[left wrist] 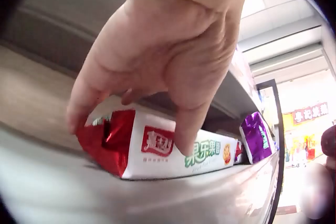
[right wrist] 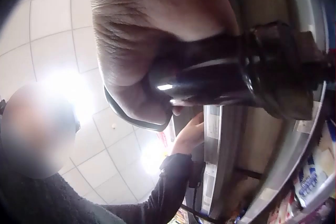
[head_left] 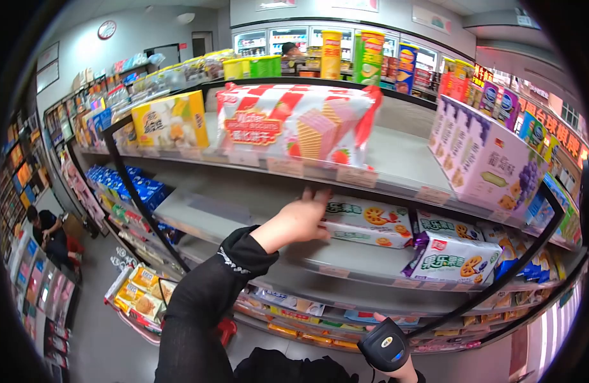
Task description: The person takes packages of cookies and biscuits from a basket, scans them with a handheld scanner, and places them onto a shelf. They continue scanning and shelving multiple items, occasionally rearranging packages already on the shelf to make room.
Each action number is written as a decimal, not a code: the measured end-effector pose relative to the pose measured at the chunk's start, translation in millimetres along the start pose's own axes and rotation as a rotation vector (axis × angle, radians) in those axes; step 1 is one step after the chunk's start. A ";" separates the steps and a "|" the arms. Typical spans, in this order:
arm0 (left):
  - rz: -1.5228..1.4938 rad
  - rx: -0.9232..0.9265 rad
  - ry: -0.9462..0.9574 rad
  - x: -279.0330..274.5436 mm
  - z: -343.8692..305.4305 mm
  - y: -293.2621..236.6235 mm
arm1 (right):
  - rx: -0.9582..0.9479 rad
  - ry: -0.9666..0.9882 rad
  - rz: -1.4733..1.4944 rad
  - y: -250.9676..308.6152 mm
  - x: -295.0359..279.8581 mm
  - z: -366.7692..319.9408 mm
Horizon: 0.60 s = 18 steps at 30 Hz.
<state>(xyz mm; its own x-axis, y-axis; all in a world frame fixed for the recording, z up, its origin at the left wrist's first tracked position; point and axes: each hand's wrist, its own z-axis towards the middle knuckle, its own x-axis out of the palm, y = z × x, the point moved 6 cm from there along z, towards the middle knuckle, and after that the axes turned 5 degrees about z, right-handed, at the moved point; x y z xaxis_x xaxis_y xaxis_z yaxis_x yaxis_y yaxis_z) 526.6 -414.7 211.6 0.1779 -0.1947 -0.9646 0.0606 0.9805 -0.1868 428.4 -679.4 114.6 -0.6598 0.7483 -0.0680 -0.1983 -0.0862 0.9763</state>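
Note:
My left hand reaches onto the middle shelf, at the left end of a white biscuit pack. In the left wrist view, the thumb of the left hand lies on the front of the biscuit pack, and the other fingers come down over its crinkled red end. The pack lies along the shelf. Low in the head view, my right hand grips a black barcode scanner. The right wrist view shows the right hand wrapped round the dark handle of the scanner.
Purple-ended biscuit packs lie right of the left hand. Above it, a large wafer bag stands on the top shelf, with purple-and-white boxes further right. Black shelf side bars slant down. A basket of snacks sits at lower left.

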 end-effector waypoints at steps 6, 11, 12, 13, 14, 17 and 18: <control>-0.307 0.450 -0.283 -33.7 -88.7 -7.3 | 0.128 -0.059 0.086 -3.7 48.0 32.3; -0.717 0.456 0.199 7.4 -183.2 37.4 | 0.169 0.183 -0.102 -32.8 122.9 55.8; -0.725 0.374 0.219 21.7 -202.0 54.5 | 0.165 0.233 -0.143 -44.4 129.9 55.5; -0.734 0.309 0.247 34.2 -221.4 72.1 | 0.158 0.266 -0.184 -57.1 131.6 54.3; -0.690 0.237 0.249 40.2 -241.2 91.5 | 0.148 0.280 -0.226 -71.4 127.2 51.0; -0.868 -0.240 0.258 64.0 -326.4 182.1 | 0.249 0.318 -0.137 -92.1 162.8 65.0; -0.875 -0.374 0.169 64.4 -349.5 206.1 | 0.263 0.351 -0.142 -92.8 178.8 70.9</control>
<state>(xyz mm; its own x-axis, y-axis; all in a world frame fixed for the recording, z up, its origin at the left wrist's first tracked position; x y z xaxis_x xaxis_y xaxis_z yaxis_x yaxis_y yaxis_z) 207.3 -216.3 45.9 0.0728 -0.8825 -0.4646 -0.2174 0.4406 -0.8710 380.2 -491.0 26.4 -0.8538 0.4691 -0.2258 -0.1434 0.2050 0.9682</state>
